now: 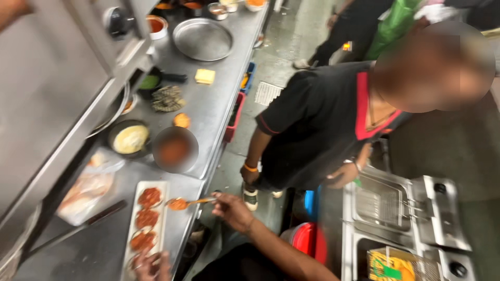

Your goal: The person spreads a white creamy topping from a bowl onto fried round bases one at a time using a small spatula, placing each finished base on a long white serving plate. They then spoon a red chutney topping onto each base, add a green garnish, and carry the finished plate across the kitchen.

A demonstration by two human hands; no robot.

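We held a spoon (pixel 190 202) of red sauce in our right hand (pixel 232 209), fingers clamped on its handle and the loaded bowl poised just beside the long white tray (pixel 161 218), near the rounds (pixel 149 197) already spread red. Our left hand (pixel 151 264) rested on the tray's near end, seemingly to steady it on the steel surface (pixel 208 104); whether its fingers were closed we could not tell. The sauce bowl (pixel 174 149) stood just beyond the tray, while a co-worker in a black shirt (pixel 312 125) stood across the aisle.

Commercial kitchen: a long stainless-steel counter (pixel 208 104) carries sauce bowls (pixel 156 26) and a round metal tray (pixel 202 39); a twin-basket deep fryer (pixel 401 218) stands opposite, with a uniformed co-worker (pixel 317 125) in the aisle.
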